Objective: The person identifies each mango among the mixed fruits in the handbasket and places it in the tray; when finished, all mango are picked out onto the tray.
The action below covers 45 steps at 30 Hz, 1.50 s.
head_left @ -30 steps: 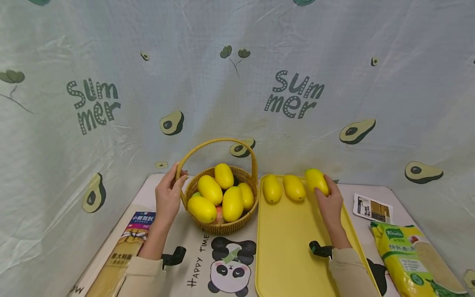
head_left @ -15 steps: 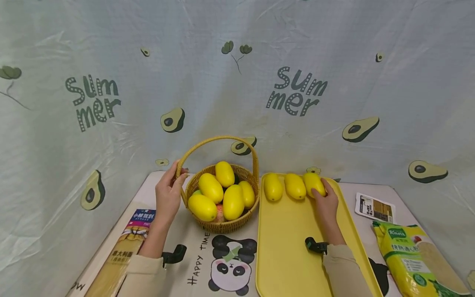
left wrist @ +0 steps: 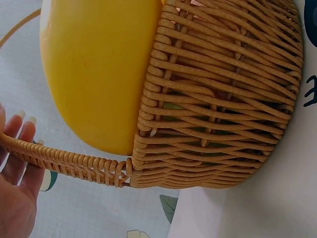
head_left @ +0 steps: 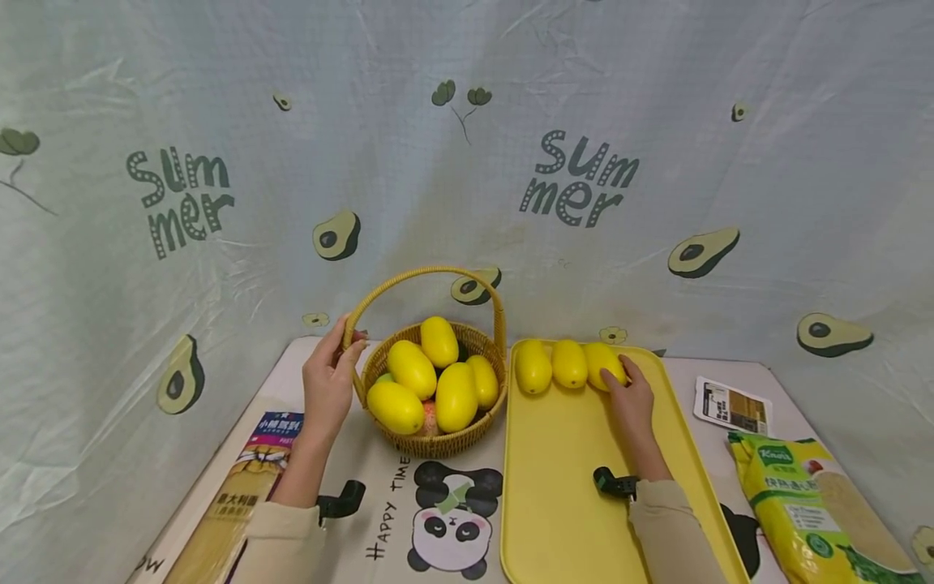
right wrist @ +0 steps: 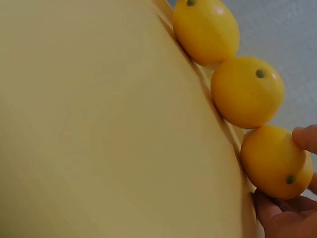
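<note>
My left hand [head_left: 327,375] holds the left side of the handle [head_left: 423,271] of a wicker basket [head_left: 438,445], its fingers wrapped behind it in the left wrist view. Several yellow mangoes [head_left: 412,369] fill the basket, with a reddish round fruit [head_left: 430,418] showing below them. On the yellow tray [head_left: 569,487], three mangoes lie side by side along the far rim. My right hand [head_left: 633,399] grips the rightmost mango [head_left: 602,365] between thumb and fingers. In the right wrist view this mango [right wrist: 272,161] touches the middle one [right wrist: 247,91].
A pasta bag [head_left: 233,503] lies at the left table edge. Right of the tray are a small flat packet [head_left: 732,405] and a yellow-green Knorr bag [head_left: 810,495]. A panda print [head_left: 452,535] marks the tabletop before the basket. A patterned curtain [head_left: 409,162] hangs behind.
My right hand has lowered the mango onto the tray and moved it left against the middle mango, which has shifted slightly left too. The left hand stays on the basket handle.
</note>
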Each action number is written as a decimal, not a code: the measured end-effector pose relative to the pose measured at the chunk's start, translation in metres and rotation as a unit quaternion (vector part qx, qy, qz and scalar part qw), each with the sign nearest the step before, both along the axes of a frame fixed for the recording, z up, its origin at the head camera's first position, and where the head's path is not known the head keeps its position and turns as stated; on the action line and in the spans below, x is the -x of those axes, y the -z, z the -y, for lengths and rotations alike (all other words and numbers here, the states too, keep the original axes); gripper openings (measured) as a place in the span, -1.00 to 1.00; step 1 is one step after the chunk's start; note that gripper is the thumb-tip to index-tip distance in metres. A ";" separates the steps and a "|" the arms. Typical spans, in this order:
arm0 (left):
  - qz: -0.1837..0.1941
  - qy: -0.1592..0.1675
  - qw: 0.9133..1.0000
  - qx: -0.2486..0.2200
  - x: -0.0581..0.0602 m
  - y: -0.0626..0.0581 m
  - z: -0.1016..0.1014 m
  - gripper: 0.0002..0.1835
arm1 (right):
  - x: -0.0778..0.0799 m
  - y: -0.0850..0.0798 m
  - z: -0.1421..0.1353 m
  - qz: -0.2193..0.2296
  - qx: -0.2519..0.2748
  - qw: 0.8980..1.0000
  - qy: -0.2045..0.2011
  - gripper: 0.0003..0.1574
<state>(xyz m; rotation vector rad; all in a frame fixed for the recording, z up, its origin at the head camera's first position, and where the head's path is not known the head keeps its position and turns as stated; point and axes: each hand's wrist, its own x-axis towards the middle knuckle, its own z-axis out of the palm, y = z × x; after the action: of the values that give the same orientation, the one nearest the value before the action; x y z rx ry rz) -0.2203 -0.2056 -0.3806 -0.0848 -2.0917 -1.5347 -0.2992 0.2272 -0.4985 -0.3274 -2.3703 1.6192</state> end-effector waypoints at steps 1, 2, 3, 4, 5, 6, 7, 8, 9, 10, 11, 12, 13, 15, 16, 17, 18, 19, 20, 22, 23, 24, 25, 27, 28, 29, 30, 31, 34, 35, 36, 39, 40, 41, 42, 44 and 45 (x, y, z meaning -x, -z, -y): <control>0.000 0.000 1.000 0.000 0.000 0.000 0.000 -0.50 | 0.000 0.000 0.001 0.003 -0.003 1.000 0.001 -0.20; 0.001 -0.001 1.000 0.001 0.000 0.000 0.000 -0.50 | -0.001 0.000 0.002 0.004 -0.004 1.000 0.001 -0.20; 0.001 0.000 1.000 0.001 0.000 0.001 0.000 -0.50 | -0.001 0.000 0.003 0.005 -0.005 1.000 0.002 -0.19; 0.001 -0.001 1.000 0.001 0.000 0.001 0.001 -0.50 | -0.001 -0.001 0.004 0.005 -0.006 1.000 0.004 -0.19; 0.000 0.000 1.000 0.001 0.000 0.001 0.001 -0.50 | -0.002 -0.001 0.005 0.004 -0.009 1.000 0.004 -0.18; -0.002 0.001 1.000 0.000 0.000 0.001 0.001 -0.50 | -0.001 -0.001 0.005 0.003 -0.009 1.000 0.004 -0.18; -0.004 0.001 1.000 -0.001 0.001 0.001 0.001 -0.50 | -0.002 -0.002 0.006 0.003 -0.009 1.000 0.004 -0.17; -0.004 0.001 1.000 -0.002 0.001 0.001 0.001 -0.50 | -0.002 -0.003 0.006 0.000 -0.009 1.000 0.004 -0.16; -0.006 0.001 1.000 -0.002 0.001 0.002 0.001 -0.50 | -0.003 -0.004 0.006 -0.001 -0.006 1.000 0.004 -0.15; -0.007 0.001 1.000 -0.002 0.001 0.001 0.001 -0.51 | -0.003 -0.006 0.006 -0.005 -0.001 1.000 0.004 -0.14; -0.007 0.000 1.000 -0.002 0.001 0.002 0.001 -0.51 | -0.003 -0.007 0.005 -0.009 0.003 1.000 0.004 -0.14; -0.007 -0.001 1.000 -0.001 0.001 0.001 0.001 -0.51 | -0.004 -0.009 0.005 -0.013 0.010 1.000 0.005 -0.13; -0.007 -0.002 1.000 0.001 0.000 0.001 0.000 -0.51 | -0.004 -0.011 0.005 -0.019 0.016 1.000 0.007 -0.14; -0.007 -0.004 1.000 0.002 0.000 0.001 0.000 -0.51 | -0.005 -0.016 0.005 -0.033 0.031 0.999 0.010 -0.15; -0.007 -0.005 1.000 0.002 0.000 0.001 0.000 -0.52 | -0.005 -0.017 0.004 -0.041 0.034 0.999 0.011 -0.17; -0.008 -0.006 1.000 0.002 -0.001 0.000 -0.001 -0.52 | -0.006 -0.019 0.004 -0.048 0.038 0.998 0.012 -0.18; -0.008 -0.006 1.000 0.002 -0.001 0.000 -0.001 -0.52 | -0.007 -0.020 0.004 -0.057 0.043 0.997 0.012 -0.19; -0.008 -0.006 1.000 0.002 -0.001 0.000 -0.002 -0.52 | -0.007 -0.021 0.005 -0.066 0.044 0.997 0.013 -0.21; -0.009 -0.005 1.000 0.002 -0.001 0.000 -0.002 -0.52 | -0.008 -0.022 0.005 -0.075 0.045 0.996 0.012 -0.22; -0.009 -0.004 1.000 0.001 -0.001 -0.001 -0.003 -0.52 | -0.010 -0.025 0.006 -0.095 0.046 0.994 0.010 -0.24; -0.009 -0.003 1.000 0.002 -0.001 -0.001 -0.004 -0.51 | -0.011 -0.027 0.007 -0.104 0.047 0.993 0.007 -0.25; -0.008 -0.002 1.000 0.002 -0.001 -0.002 -0.004 -0.51 | -0.012 -0.029 0.009 -0.114 0.049 0.992 0.003 -0.26; -0.007 -0.002 1.000 0.003 -0.001 -0.002 -0.004 -0.51 | -0.014 -0.032 0.010 -0.123 0.050 0.991 -0.002 -0.26; -0.004 -0.004 1.000 0.003 -0.002 -0.002 -0.004 -0.51 | -0.017 -0.036 0.016 -0.138 0.051 0.989 -0.016 -0.28; -0.002 -0.006 1.000 0.003 -0.002 -0.002 -0.004 -0.51 | -0.018 -0.039 0.019 -0.146 0.052 0.988 -0.025 -0.29; 0.000 -0.008 1.000 0.004 -0.002 -0.002 -0.004 -0.51 | -0.020 -0.041 0.022 -0.151 0.051 0.987 -0.034 -0.30; 0.001 -0.010 1.000 0.003 -0.002 -0.002 -0.003 -0.50 | -0.021 -0.043 0.026 -0.157 0.051 0.985 -0.043 -0.31; 0.003 -0.011 1.000 0.003 -0.002 -0.001 -0.003 -0.50 | -0.022 -0.045 0.029 -0.161 0.047 0.984 -0.052 -0.32; 0.007 -0.012 1.000 -0.002 -0.002 0.000 -0.001 -0.50 | -0.025 -0.049 0.041 -0.170 0.040 0.982 -0.078 -0.34; 0.007 -0.011 1.000 -0.004 -0.001 0.000 -0.001 -0.50 | -0.026 -0.050 0.046 -0.172 0.039 0.981 -0.087 -0.34; 0.006 -0.009 1.000 -0.005 -0.001 0.000 0.000 -0.50 | -0.027 -0.051 0.050 -0.174 0.039 0.979 -0.096 -0.34; 0.003 -0.006 1.000 -0.006 0.000 0.002 0.000 -0.50 | -0.031 -0.054 0.064 -0.179 0.030 0.975 -0.125 -0.34; 0.002 -0.005 1.000 -0.006 0.000 0.002 0.001 -0.50 | -0.032 -0.054 0.069 -0.181 0.026 0.974 -0.135 -0.33; 0.001 -0.005 1.000 -0.005 0.000 0.002 0.001 -0.50 | -0.033 -0.055 0.075 -0.183 0.022 0.972 -0.145 -0.32; 0.001 -0.004 1.000 -0.005 0.001 0.002 0.001 -0.50 | -0.035 -0.056 0.080 -0.183 0.016 0.971 -0.153 -0.32; 0.000 -0.003 1.000 -0.007 0.001 0.002 0.001 -0.49 | -0.038 -0.058 0.092 -0.185 0.004 0.968 -0.172 -0.31; 0.000 -0.003 1.000 -0.008 0.001 0.002 0.001 -0.49 | -0.039 -0.059 0.098 -0.185 -0.001 0.966 -0.181 -0.32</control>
<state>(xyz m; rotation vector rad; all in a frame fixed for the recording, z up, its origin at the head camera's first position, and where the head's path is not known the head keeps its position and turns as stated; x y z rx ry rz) -0.2214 -0.2064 -0.3826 -0.0716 -2.0772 -1.5483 -0.2602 0.1295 -0.4397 0.4028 -2.2242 1.6450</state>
